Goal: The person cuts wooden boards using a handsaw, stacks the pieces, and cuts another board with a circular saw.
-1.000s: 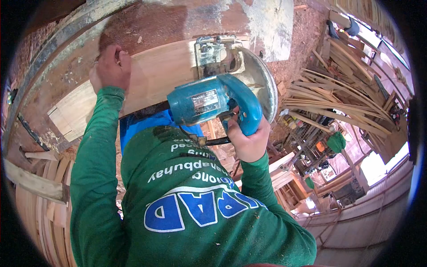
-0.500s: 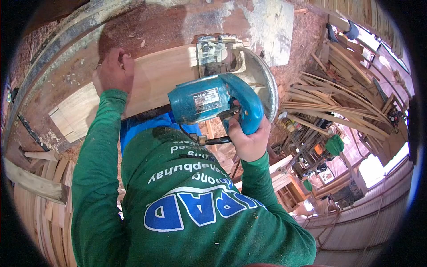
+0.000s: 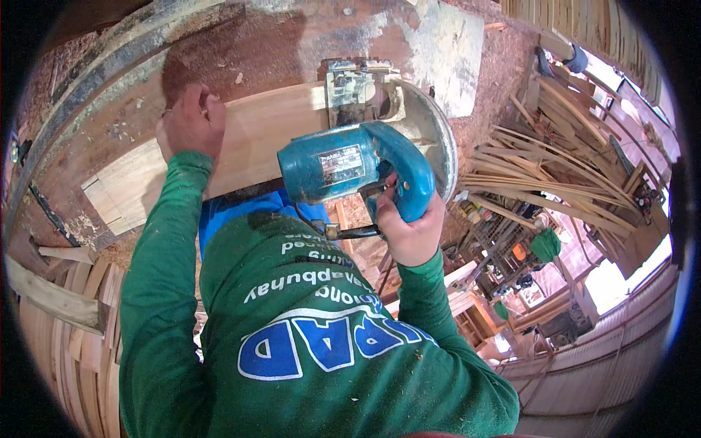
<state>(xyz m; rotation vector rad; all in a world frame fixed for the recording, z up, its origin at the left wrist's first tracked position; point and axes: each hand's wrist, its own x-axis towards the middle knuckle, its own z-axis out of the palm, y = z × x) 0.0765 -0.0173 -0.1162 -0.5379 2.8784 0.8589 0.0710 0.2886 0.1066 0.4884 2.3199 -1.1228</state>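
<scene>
My right hand is wrapped round the rear handle of a teal circular saw, with the fingers at the trigger area. The saw's metal base sits at the right end of a pale wooden board; its round guard arcs to the right, and the blade is hidden. Farther left, my left hand lies on the same board with its fingers curled at the far edge, gripping or pressing it. Dark pencil-like lines cross the board's left end. A black power cord runs from the saw near my right wrist.
The board lies on a worn brown worktable with pale patches. Loose wood strips are heaped at the right. More planks are stacked at the lower left, near a thick wooden piece. Sawdust covers the floor.
The view has shifted very slightly. Both hands, the saw and the board keep nearly the same places, and the grip on the saw looks unchanged.
</scene>
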